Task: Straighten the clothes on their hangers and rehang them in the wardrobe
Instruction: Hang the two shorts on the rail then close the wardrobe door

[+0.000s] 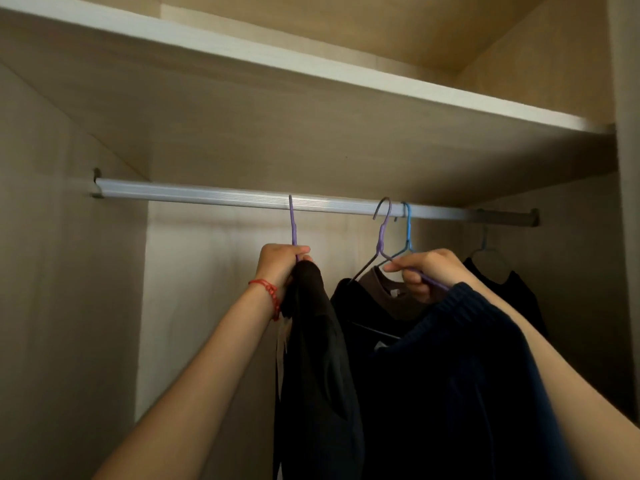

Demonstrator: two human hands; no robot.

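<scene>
navy sweater [460, 375] up front; right hand [427, 271] pinches its purple hanger [382, 237] below the rail [207, 194], left hand [282, 263] fists another hanger neck [293, 223] to steady it.

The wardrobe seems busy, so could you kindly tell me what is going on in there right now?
A person is sorting clothes on the wardrobe rail. The left hand grips the neck of a purple hanger hooked on the rail, carrying a black garment. The right hand holds the arm of a second purple hanger, whose hook sits at the rail beside a blue hanger. More dark clothes hang to the right.
</scene>
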